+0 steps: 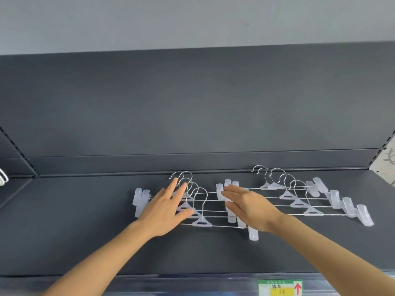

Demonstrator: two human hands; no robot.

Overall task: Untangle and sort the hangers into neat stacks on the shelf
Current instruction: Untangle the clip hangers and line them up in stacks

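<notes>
Two overlapping rows of clear plastic clip hangers with metal hooks lie on a dark grey shelf [85, 231]. The left stack [202, 222] holds several hangers, hooks pointing to the back. My left hand [166, 208] lies flat on its left half with straight fingers reaching the hooks. My right hand [250, 207] rests flat, fingers straight, on the clips at that stack's right end. The right stack [310, 201], also several hangers, fans out toward the right, and neither hand touches it.
The shelf's dark back panel [192, 114] rises just behind the hooks. A green and yellow price label with a red arrow [280, 288] sits on the shelf's front edge. A white object [3, 177] shows at the far left edge.
</notes>
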